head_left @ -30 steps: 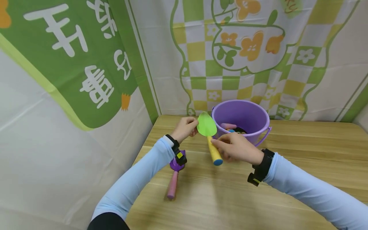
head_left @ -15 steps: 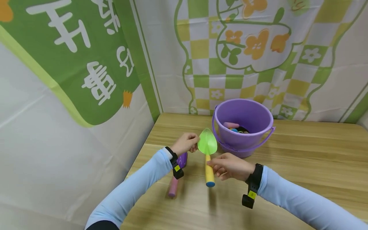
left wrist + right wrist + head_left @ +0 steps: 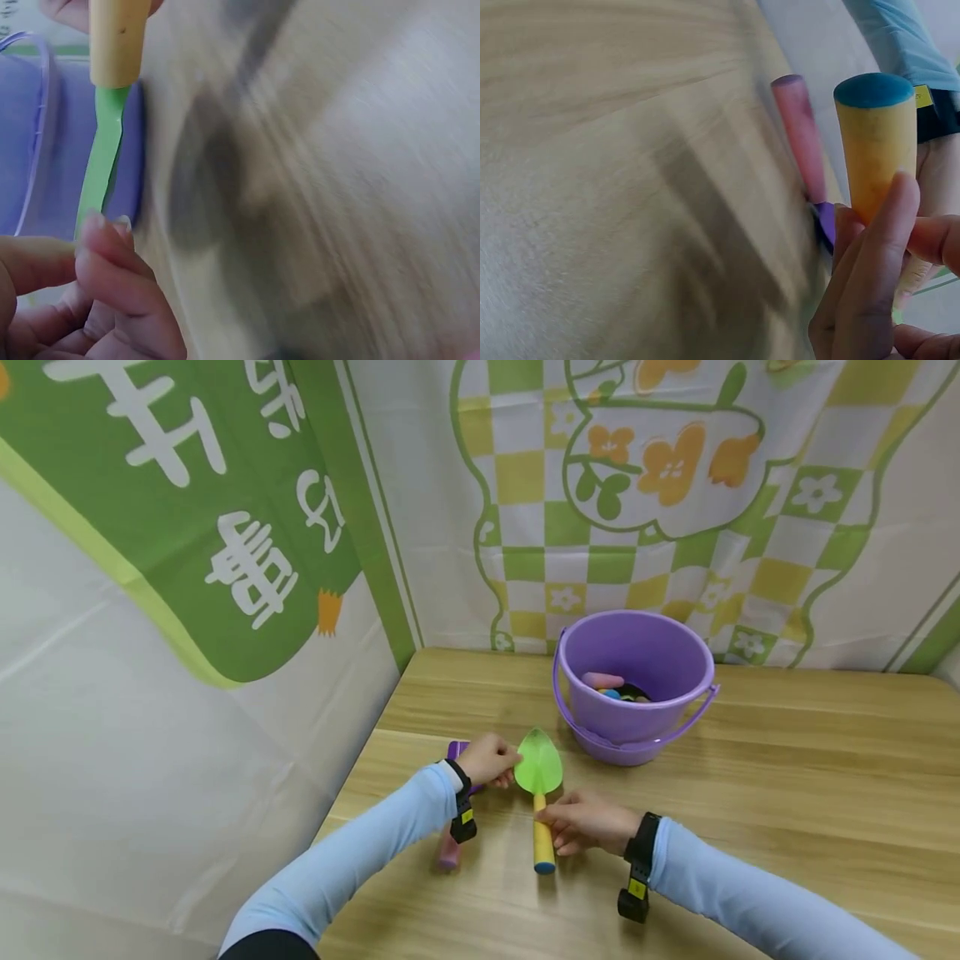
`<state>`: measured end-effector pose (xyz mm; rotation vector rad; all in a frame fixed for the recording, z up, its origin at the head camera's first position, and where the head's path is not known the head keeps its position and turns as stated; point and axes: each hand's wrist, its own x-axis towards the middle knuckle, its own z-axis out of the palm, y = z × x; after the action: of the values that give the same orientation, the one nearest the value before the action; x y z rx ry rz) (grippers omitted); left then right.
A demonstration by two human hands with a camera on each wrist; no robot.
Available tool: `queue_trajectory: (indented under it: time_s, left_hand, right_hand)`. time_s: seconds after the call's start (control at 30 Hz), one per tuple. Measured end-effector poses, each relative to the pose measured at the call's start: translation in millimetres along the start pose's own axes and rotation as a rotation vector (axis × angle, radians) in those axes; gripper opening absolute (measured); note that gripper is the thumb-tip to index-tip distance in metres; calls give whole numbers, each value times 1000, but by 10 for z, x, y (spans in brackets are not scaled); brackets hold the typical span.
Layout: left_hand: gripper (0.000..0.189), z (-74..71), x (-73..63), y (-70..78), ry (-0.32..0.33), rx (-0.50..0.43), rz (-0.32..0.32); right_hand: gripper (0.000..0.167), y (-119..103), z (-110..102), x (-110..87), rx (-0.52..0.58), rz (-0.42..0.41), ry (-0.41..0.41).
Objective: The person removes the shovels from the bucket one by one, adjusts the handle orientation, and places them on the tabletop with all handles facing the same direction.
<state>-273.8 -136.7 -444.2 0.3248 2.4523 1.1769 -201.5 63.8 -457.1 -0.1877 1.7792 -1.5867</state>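
A toy trowel (image 3: 538,763) with a green blade, yellow handle and blue end cap is held a little above the table, blade pointing away from me. My left hand (image 3: 489,761) pinches the left edge of the blade between thumb and fingers. On the handle, my right hand (image 3: 591,823) grips with thumb and fingertips. In the right wrist view the yellow handle (image 3: 877,150) stands up out of those fingers. A second toy tool, purple with a pink handle (image 3: 802,135), lies on the table to the left, partly covered by my left wrist in the head view.
A purple bucket (image 3: 622,727) with its handle hanging down stands behind my right hand, several small toys (image 3: 611,689) inside. The wooden table (image 3: 810,793) meets printed cloth walls (image 3: 420,510) at the back and left.
Both hands have brought the trowel down and toward me, away from the bucket's rim. Its handle has swung to point more straight at me. The bucket stays in place.
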Motion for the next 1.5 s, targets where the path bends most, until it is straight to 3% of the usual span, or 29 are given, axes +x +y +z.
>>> queue_trajectory:
  time_s: [0.13,0.43,1.1,1.5]
  left_hand:
    - [27,17,-12,-28,26,82,24]
    - [24,61,-56,-113,63,192,-7]
    - [24,89,-22,-235,57,232,-21]
    - [18,125,-69,-196,44,198,-48]
  right_hand:
    - [25,54,41,51,-24,13,31]
    - [24,160,179,163,-36,25,71]
    - [28,233,210,297,-123,19,53]
    - [30,232,227,283,-114,19,60]
